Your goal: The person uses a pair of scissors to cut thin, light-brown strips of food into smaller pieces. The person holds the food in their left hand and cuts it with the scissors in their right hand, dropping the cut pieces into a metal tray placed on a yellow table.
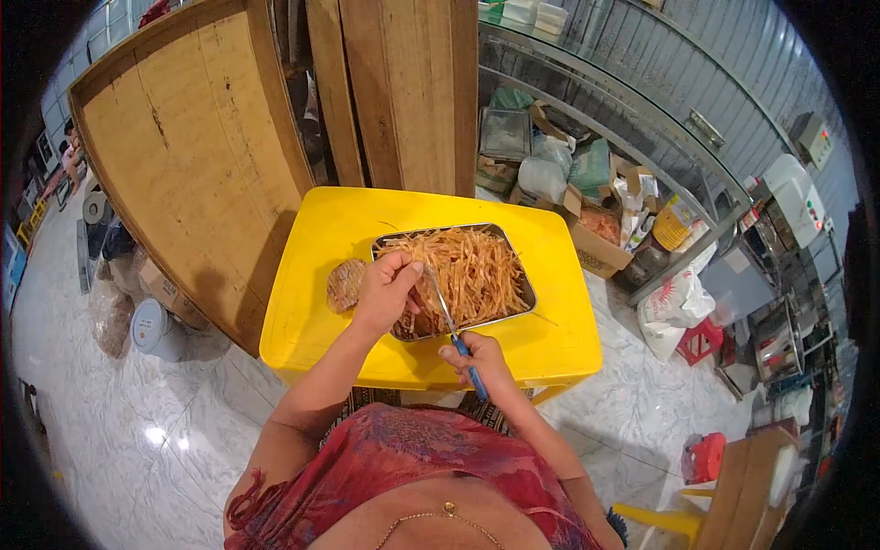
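Observation:
A metal tray (531,297) heaped with thin brown dried strips (481,271) rests on a yellow plastic table (557,344). Over the tray's left part, my left hand (390,289) pinches a thin brown dried piece (427,292). My right hand (485,359) grips the blue handles of a pair of scissors (474,378) at the tray's front edge. Their metal blades point up and left beside the dried piece; whether they touch it I cannot tell. Left of the tray lies a round, flat brown dried stack (345,285), partly behind my left hand.
A large wooden panel (199,137) leans behind the table at left, near upright wooden boards (412,96). Glass-and-metal shelving (619,89) holds boxes and bags at right. A white bucket (155,326) stands on the floor at left. A person (71,158) appears far left.

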Tool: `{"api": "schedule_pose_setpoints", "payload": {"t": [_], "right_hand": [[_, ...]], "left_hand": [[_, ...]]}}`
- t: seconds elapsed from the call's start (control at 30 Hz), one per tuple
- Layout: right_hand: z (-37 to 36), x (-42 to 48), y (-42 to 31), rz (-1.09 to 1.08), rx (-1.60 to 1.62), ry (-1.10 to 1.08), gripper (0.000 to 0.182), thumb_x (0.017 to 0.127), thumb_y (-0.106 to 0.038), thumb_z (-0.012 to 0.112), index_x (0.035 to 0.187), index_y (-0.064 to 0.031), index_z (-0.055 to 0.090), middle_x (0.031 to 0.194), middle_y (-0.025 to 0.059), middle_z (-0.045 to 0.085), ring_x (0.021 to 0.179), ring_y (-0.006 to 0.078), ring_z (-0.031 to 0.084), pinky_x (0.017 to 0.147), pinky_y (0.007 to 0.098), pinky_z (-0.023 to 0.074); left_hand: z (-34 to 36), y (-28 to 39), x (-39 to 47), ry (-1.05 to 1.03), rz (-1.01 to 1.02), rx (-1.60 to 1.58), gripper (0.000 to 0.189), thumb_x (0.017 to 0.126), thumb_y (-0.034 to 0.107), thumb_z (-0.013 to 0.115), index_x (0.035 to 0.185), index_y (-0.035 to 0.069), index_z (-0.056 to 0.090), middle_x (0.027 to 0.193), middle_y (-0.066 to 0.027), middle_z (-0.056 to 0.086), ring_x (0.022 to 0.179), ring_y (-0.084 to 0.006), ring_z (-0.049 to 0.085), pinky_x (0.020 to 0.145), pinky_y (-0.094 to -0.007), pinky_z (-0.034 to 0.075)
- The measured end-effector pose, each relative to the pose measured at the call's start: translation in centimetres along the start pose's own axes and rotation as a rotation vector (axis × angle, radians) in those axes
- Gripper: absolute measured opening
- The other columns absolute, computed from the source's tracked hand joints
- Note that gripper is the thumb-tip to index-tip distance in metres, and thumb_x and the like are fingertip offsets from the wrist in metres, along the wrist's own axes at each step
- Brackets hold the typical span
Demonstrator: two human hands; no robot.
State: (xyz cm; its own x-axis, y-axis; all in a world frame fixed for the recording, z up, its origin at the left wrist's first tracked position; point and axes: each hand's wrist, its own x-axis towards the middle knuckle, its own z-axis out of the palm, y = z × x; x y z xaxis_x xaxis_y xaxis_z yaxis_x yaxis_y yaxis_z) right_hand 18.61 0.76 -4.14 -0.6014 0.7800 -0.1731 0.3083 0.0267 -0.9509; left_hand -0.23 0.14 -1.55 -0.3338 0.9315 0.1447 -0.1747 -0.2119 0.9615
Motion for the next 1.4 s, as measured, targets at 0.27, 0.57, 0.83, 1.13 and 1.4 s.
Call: {"api": "schedule_pose_setpoints", "payload": {"t": [0.27,0.57,0.83,1.13,1.4], "right_hand": [[0.2,1.1,0.7,-0.059,-0.025,0.013,0.039,0.079,-0.039,0.06,0.077,-0.0012,0.05,0.058,0.001,0.047,0.049,0.0081,0.047,0.045,0.0225,0.0425],[0.2,0.4,-0.4,0.055,0.046,-0.011,0.038,0.08,-0.037,0.059,0.073,-0.0016,0.049,0.057,0.0012,0.047,0.047,0.008,0.047,0.042,0.0226,0.0406],[0.5,0.9,-0.2,-0.058,0.132,0.018,0.044,0.079,-0.044,0.058,0.076,-0.0009,0.052,0.056,0.0004,0.044,0.047,0.0087,0.046,0.042,0.0224,0.0405],[0.2,0.8,-1.4,0.099,0.181,0.037,0.039,0.079,-0.04,0.059,0.072,-0.0019,0.052,0.056,0.0,0.045,0.045,0.0071,0.045,0.039,0.0215,0.0398],[-0.2,0.3,-0.3,-0.045,0.3,-0.157,0.035,0.084,-0.035,0.054,0.083,0.0009,0.053,0.064,0.002,0.049,0.054,0.008,0.048,0.05,0.0221,0.0457]], "left_hand": [[1.1,-0.6,-1.3,-0.092,-0.022,0.046,0.017,0.085,0.012,0.05,0.07,0.004,0.05,0.054,0.0004,0.05,0.04,-0.0063,0.048,0.036,-0.0196,0.039],[1.0,-0.9,-1.2,-0.073,-0.061,-0.041,0.019,0.085,0.014,0.05,0.068,0.004,0.049,0.054,0.0007,0.05,0.039,-0.0063,0.047,0.036,-0.0198,0.039],[1.1,-2.1,-1.0,-0.14,-0.015,-0.026,0.018,0.085,0.014,0.051,0.07,0.004,0.051,0.053,0.0014,0.05,0.041,-0.0058,0.048,0.037,-0.0195,0.039],[1.0,-2.0,-0.8,-0.152,-0.003,-0.067,0.017,0.084,0.014,0.051,0.07,0.005,0.051,0.054,0.0002,0.052,0.04,-0.0071,0.049,0.036,-0.0193,0.039],[-1.2,0.9,1.4,0.02,0.004,-0.175,0.013,0.086,0.014,0.05,0.078,0.005,0.054,0.058,-0.0008,0.055,0.039,-0.0082,0.049,0.034,-0.0202,0.039]]}}
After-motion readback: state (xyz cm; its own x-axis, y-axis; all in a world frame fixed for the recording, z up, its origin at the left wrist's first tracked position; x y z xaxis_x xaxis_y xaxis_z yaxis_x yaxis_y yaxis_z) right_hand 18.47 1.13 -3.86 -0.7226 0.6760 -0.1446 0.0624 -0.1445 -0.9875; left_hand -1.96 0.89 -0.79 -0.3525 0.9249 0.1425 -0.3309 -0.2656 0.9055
